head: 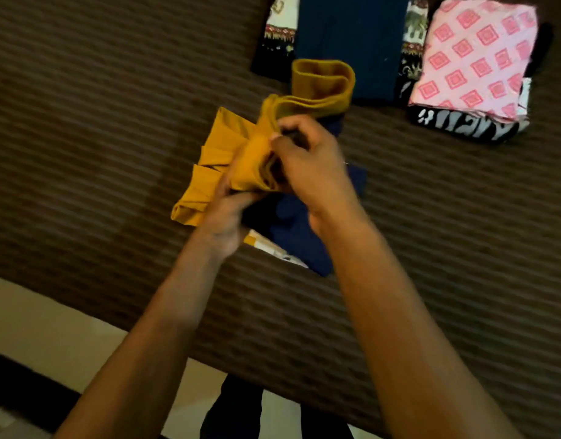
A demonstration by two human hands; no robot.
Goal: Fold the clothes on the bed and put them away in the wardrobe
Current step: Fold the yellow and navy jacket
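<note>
While both the left hand (pixel 223 217) and right hand (pixel 307 166) grip the yellow cloth (pixel 209 172), its loose folded end could unroll if either slackens.

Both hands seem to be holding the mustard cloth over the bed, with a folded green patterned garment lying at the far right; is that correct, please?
Not quite: the head view shows the far-right garment is pink patterned, not green. Both the left hand and right hand do hold the mustard cloth over the bed.

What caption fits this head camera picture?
Both hands grip a mustard cloth over the striped bed.
</note>
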